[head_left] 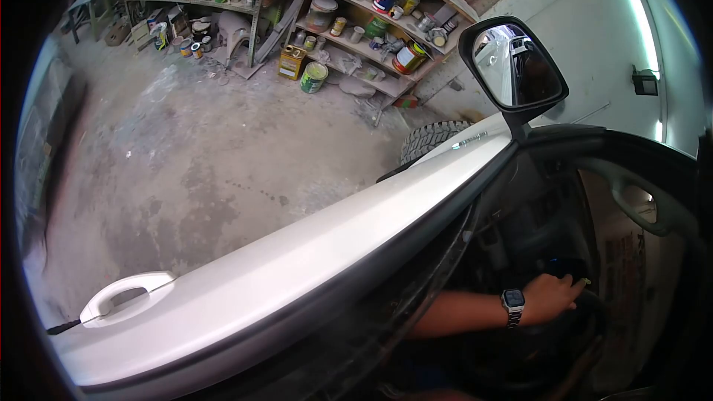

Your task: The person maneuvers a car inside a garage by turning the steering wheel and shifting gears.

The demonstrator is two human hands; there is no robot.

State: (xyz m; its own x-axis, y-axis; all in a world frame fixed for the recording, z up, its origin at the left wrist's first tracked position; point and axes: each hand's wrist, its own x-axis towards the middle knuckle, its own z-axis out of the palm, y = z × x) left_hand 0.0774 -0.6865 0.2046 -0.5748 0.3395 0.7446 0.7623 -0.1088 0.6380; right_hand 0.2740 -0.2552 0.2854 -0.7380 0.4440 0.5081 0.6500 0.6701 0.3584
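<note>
My left hand (551,298), with a metal-banded digital watch (513,304) at the wrist, reaches across the dark car interior. Its fingers are bent and partly closed near the steering wheel (596,315). A small yellow-green spot shows at the fingertips; what they hold is too dark to make out. Just beyond the fingers is a dark panel (566,264) with a faint blue glint. Low in the shadow, a dim shape that looks like my right hand (590,356) lies by the wheel; its fingers cannot be made out.
Outside runs the white car door (297,252) with its handle (126,293). A side mirror (518,67) stands above the front tyre (431,141). Shelves (371,48) loaded with paint cans line the back, and a green-labelled can (314,78) sits on the concrete floor (208,171).
</note>
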